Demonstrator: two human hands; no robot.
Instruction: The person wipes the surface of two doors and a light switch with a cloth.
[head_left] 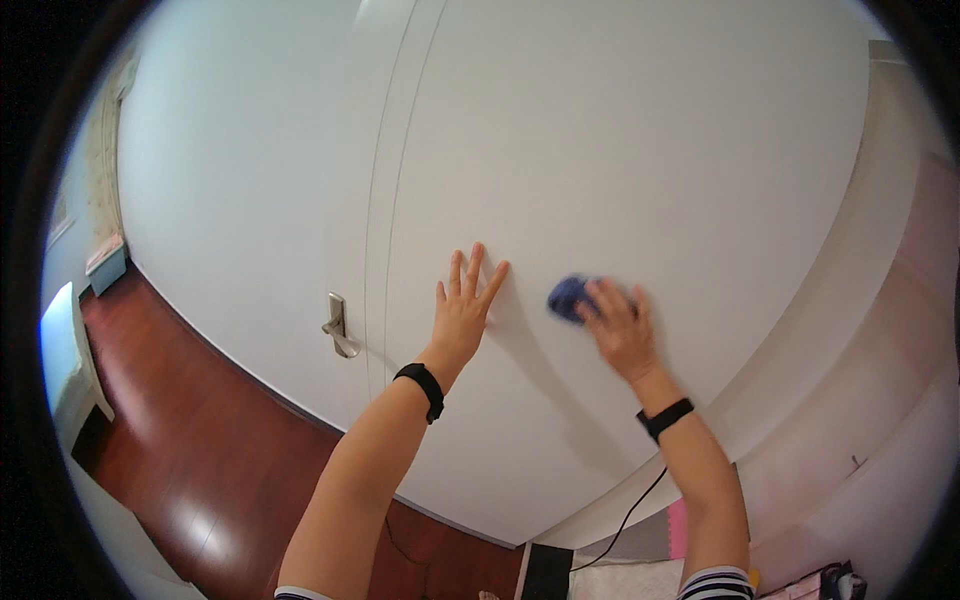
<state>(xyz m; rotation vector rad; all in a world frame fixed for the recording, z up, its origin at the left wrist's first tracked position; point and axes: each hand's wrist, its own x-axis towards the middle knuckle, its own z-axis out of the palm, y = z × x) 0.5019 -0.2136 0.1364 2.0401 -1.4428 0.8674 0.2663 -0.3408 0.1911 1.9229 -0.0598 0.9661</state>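
Blue cloth under your right hand, left hand spread on the white door!

And here you are, both arms up at the door! Your right fingers are slightly parted and bent over the blue cloth, holding it against the white surface; the bunched cloth pokes out to the left of those fingertips, hand and cloth both a little blurred. Over on the left, your other fingers fan wide, tips upward, nothing gripped; whether the whole palm presses flat, you can't tell from here. Below and left of those fingers sits the metal handle. Black bands circle both wrists, left and right. Well below your right fingers runs a thin black cable, and far below the left ones shines the reddish-brown floor.
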